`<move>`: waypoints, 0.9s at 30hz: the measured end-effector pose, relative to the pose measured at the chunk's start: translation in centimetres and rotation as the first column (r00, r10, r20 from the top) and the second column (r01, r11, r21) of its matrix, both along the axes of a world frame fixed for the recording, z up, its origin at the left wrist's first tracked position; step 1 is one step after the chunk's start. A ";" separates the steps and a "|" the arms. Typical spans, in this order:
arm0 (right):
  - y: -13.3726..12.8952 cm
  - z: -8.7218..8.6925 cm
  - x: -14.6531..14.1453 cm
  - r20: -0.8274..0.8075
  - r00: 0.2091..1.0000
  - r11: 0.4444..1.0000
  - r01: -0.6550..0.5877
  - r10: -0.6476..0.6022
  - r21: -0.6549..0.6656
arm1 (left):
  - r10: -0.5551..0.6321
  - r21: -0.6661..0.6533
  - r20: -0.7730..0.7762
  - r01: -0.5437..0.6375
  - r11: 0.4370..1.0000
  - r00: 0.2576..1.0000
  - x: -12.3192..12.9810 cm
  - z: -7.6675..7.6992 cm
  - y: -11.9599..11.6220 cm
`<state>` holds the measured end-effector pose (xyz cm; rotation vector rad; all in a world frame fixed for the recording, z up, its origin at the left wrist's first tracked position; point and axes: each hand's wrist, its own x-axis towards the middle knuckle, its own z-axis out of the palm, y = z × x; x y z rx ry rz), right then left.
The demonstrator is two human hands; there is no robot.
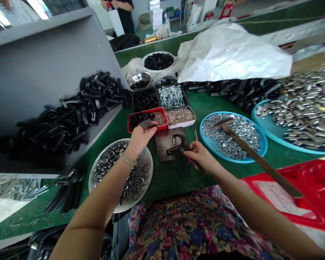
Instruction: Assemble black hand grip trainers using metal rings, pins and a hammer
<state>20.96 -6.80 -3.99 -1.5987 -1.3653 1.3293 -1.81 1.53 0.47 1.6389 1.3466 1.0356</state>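
Note:
My left hand (142,139) is raised above a red tray (147,124) of small black and brass parts, pinching a small dark grey piece (146,124). Below that arm lies a white plate (111,180) of dark metal rings. My right hand (202,157) pinches a thin metal pin (195,132) and lies over the handle of a black C-shaped hand tool (177,145). The tool, with a small spring on it, rests on a brown metal plate (165,142).
Behind the hands stand trays of screws and black parts. A blue tray of nuts (233,137) holds a wooden-handled hammer (256,155). Black spring parts fill a grey bin (56,72). A red tray (295,195) sits at front right, and a person stands far back.

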 end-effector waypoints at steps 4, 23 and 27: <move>-1.7 0.6 0.4 -0.669 0.737 0.995 0.049 -0.098 -0.092 | 0.033 -0.120 0.382 0.014 0.993 0.923 1.5 -2.0 -4.9; -0.9 4.6 0.3 -0.093 0.994 0.992 -0.053 0.063 0.111 | -0.050 -0.204 0.048 0.059 0.977 0.998 3.3 -3.7 -9.0; -1.2 6.7 0.8 0.552 0.831 0.900 -0.287 0.064 0.327 | 0.008 -0.310 0.162 0.043 0.950 0.987 1.0 -4.4 -10.0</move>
